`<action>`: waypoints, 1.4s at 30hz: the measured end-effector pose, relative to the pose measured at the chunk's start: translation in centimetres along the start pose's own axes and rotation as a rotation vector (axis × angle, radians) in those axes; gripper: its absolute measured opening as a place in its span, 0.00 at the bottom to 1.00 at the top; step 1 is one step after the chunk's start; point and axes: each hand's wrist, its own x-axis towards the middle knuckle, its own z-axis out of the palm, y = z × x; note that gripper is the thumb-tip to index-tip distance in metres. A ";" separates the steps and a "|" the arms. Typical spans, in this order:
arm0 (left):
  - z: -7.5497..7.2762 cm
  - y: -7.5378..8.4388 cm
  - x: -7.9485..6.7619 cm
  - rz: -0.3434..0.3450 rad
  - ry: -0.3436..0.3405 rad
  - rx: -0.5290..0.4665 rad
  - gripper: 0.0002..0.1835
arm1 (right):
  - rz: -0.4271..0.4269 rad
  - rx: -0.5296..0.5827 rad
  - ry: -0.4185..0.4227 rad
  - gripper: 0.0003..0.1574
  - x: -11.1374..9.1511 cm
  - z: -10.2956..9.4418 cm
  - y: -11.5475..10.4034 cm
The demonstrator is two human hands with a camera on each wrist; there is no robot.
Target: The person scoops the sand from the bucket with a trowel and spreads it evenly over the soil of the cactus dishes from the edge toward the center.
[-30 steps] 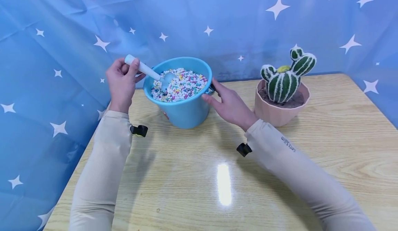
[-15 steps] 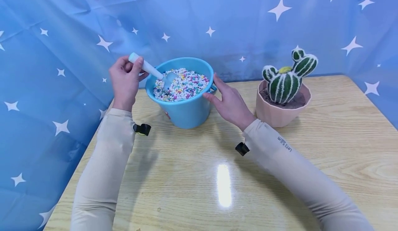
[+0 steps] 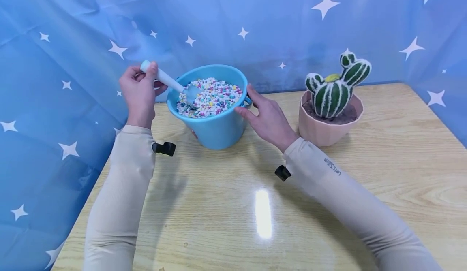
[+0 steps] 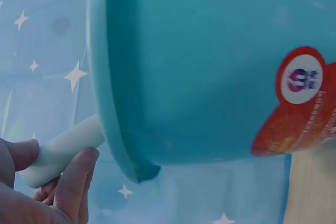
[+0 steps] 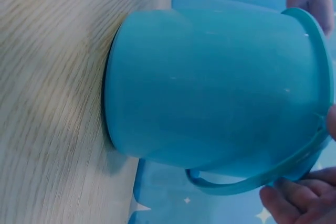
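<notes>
My left hand (image 3: pixel 138 94) pinches the pale handle of a scoop (image 3: pixel 169 80) between thumb and fingers. The scoop slants down over the left rim of a blue bucket (image 3: pixel 219 131), its translucent bowl resting in small multicoloured beads (image 3: pixel 217 94). At the bucket's right side, my right hand (image 3: pixel 268 119) grips the rim, thumb toward the front and fingers behind. In the right wrist view, its fingers (image 5: pixel 294 198) lie by the lowered blue bail handle (image 5: pixel 236 186). A red label (image 4: pixel 299 114) shows on the bucket's wall in the left wrist view.
A plush-looking cactus (image 3: pixel 332 97) stands in a pink pot (image 3: pixel 321 131) right of the bucket, near my right wrist. The wooden table (image 3: pixel 219 206) ends at a blue star-patterned cloth (image 3: pixel 277 28) behind and to the left.
The head view has shifted slightly. Both hands keep their holds on scoop and bucket, and the scoop's bowl sits slightly further left in the beads.
</notes>
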 end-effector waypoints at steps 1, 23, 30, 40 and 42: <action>-0.2 0.0 0.0 -0.010 0.001 0.005 0.15 | -0.004 0.008 0.005 0.52 0.0 0.0 -0.1; -2.6 -1.8 -1.2 0.017 -0.123 -0.091 0.12 | 0.027 0.121 0.060 0.51 -0.6 1.1 -0.6; -3.5 -1.8 -1.5 0.010 -0.106 -0.168 0.12 | 0.004 0.158 0.058 0.49 -0.6 1.0 -0.5; -4.7 -2.0 -1.5 -0.047 -0.058 -0.263 0.11 | -0.008 0.193 0.068 0.49 -0.7 1.0 -0.5; -4.8 -2.1 -1.5 -0.062 -0.047 -0.291 0.12 | -0.007 0.197 0.068 0.49 -0.7 1.0 -0.5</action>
